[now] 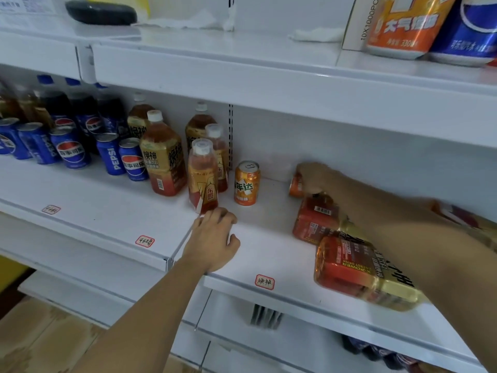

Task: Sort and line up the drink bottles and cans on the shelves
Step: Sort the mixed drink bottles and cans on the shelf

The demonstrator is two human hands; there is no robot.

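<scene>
My right hand (316, 179) reaches to the back of the middle shelf (269, 254) and grips an orange can (295, 187) lying on its side. An upright orange can (247, 183) stands left of it. Two large energy drink bottles lie toppled under my right forearm, one nearer the back (314, 219) and one at the front (357, 270). My left hand (215, 238) rests on the shelf with fingers relaxed, just in front of a small upright energy drink bottle (202, 176), holding nothing.
Further left stand more amber bottles (162, 154), blue Pepsi cans (70, 146) and dark cola bottles (57, 103). The top shelf carries an orange can (403, 25) and a blue can (468, 30). Handwritten price labels (265, 282) line the shelf edge.
</scene>
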